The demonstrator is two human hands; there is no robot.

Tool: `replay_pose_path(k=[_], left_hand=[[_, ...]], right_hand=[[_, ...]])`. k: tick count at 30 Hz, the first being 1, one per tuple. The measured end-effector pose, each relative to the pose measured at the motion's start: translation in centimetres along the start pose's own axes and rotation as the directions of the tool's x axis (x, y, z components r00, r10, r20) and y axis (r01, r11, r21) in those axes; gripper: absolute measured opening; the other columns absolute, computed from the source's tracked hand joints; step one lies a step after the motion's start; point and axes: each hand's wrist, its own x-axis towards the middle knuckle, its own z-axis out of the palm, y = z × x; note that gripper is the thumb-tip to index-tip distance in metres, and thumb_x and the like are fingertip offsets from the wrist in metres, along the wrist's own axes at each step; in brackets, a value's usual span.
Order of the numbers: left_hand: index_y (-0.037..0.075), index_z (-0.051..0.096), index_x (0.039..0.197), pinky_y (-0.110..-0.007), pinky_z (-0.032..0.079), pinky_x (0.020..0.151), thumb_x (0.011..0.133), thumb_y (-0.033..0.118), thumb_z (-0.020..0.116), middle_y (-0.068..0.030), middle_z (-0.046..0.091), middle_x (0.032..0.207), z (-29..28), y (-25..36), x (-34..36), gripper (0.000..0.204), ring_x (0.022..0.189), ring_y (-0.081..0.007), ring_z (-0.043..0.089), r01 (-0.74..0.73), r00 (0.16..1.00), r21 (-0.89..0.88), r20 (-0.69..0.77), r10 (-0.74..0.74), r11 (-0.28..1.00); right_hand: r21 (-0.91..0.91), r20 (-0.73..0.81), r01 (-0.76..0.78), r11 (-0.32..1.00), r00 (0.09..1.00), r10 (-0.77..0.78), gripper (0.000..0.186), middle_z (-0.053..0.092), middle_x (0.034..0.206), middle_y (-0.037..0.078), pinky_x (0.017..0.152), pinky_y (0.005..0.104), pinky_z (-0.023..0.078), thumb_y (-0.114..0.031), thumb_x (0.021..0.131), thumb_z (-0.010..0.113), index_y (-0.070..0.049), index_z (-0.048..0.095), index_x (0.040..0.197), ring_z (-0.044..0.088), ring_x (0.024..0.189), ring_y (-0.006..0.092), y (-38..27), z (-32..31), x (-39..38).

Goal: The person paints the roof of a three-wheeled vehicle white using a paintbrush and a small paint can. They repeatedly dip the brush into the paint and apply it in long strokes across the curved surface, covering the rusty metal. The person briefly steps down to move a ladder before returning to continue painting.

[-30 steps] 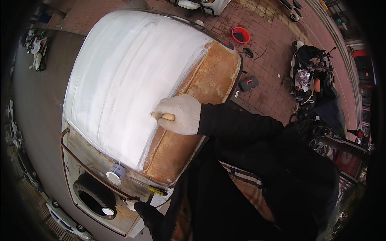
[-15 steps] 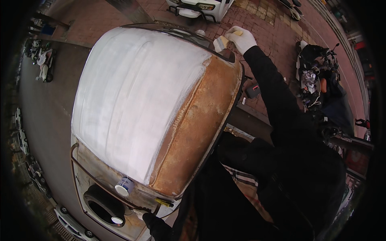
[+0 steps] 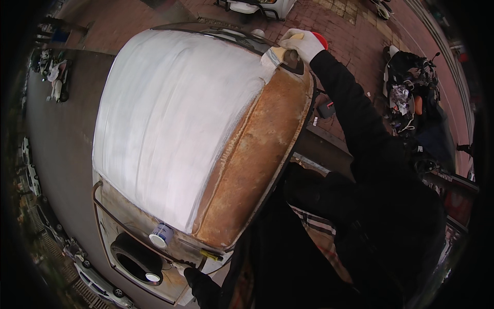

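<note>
My right hand (image 3: 303,44), in a white glove, is closed round the handle of a paintbrush (image 3: 277,54) at the far right edge of a vehicle roof. The brush's white-coated bristles meet or hang just over the paint edge; I cannot tell which. White paint (image 3: 170,113) covers most of the roof, while a rusty brown strip (image 3: 262,159) runs along the near right side. My left hand (image 3: 180,268), also gloved, grips a rusty metal rail (image 3: 128,230) at the near end. A paint can (image 3: 160,235) stands by that rail.
Below the rail lies a black tyre (image 3: 139,257) with a white lid (image 3: 153,277) on it. A yellow-handled tool (image 3: 211,255) rests at the roof's near corner. Parked scooters (image 3: 409,92) stand on the brick pavement at right. A white vehicle (image 3: 257,7) is ahead.
My right hand has brought the paintbrush left and down to the paint edge. A red rounded thing now shows behind that hand. My left hand stays at the rail.
</note>
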Motion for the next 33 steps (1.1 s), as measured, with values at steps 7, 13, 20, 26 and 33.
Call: replay_pose_path(k=[7, 13, 20, 26, 33], left_hand=[[0.011, 0.066, 0.099, -0.042, 0.045, 0.048, 0.098, 0.079, 0.043, -0.0053, 0.055, 0.072, 0.1, -0.2, 1.1, 0.071, 0.054, -0.0246, 0.052, 0.031, 0.999, 0.051, -0.025, -0.029, 0.998], [0.005, 0.071, 0.106, -0.040, 0.050, 0.048, 0.101, 0.076, 0.041, -0.0090, 0.065, 0.075, 0.2, 0.3, -0.1, 0.076, 0.056, -0.0271, 0.060, 0.024, 0.998, 0.042, -0.060, -0.021, 0.999], [0.010, 0.069, 0.101, -0.040, 0.047, 0.050, 0.096, 0.079, 0.049, -0.0086, 0.062, 0.081, 0.0, -0.2, 1.1, 0.072, 0.058, -0.0272, 0.056, 0.018, 0.999, 0.044, -0.047, -0.016, 0.999], [0.008, 0.071, 0.105, -0.042, 0.051, 0.052, 0.096, 0.078, 0.048, -0.0091, 0.065, 0.083, 0.4, -0.2, 1.0, 0.074, 0.061, -0.0282, 0.060, -0.002, 0.998, 0.023, -0.069, 0.003, 1.000], [0.007, 0.074, 0.104, -0.040, 0.051, 0.051, 0.101, 0.075, 0.042, -0.0081, 0.066, 0.076, 0.1, 0.3, -0.1, 0.076, 0.060, -0.0264, 0.060, 0.005, 0.994, 0.080, -0.110, 0.004, 0.997]], right_hand=[[-0.307, 0.244, 0.508, 0.805, 0.859, -0.450, 0.015, 0.069, 0.077, 0.006, 0.073, 0.0320, 0.055, -0.016, 0.090, 0.074, -0.003, 0.071, 0.098, 0.066, 0.074, 0.0157, -3.5, 6.7, -7.6], [0.034, 0.215, 0.014, 0.999, 0.976, -0.020, 0.010, 0.069, 0.082, 0.003, 0.057, 0.0247, 0.047, -0.013, 0.095, 0.071, -0.004, 0.071, 0.098, 0.060, 0.062, 0.0083, -1.2, 3.4, -4.1], [-0.024, 0.011, 0.060, 0.998, 0.998, -0.060, 0.013, 0.066, 0.078, -0.001, 0.051, 0.0222, 0.044, -0.016, 0.097, 0.070, -0.004, 0.071, 0.102, 0.056, 0.056, 0.0056, 0.4, -0.7, -0.1], [0.001, 0.060, -0.054, 0.999, 0.997, 0.054, 0.012, 0.066, 0.075, 0.001, 0.050, 0.0227, 0.040, -0.015, 0.096, 0.073, -0.003, 0.070, 0.096, 0.054, 0.056, 0.0055, -0.5, 1.1, -2.9], [-0.029, 0.087, 0.113, 0.993, 0.990, -0.110, 0.016, 0.067, 0.083, 0.002, 0.056, 0.0226, 0.045, -0.017, 0.097, 0.072, -0.002, 0.071, 0.102, 0.057, 0.062, 0.0064, 0.2, 1.3, -3.2]])
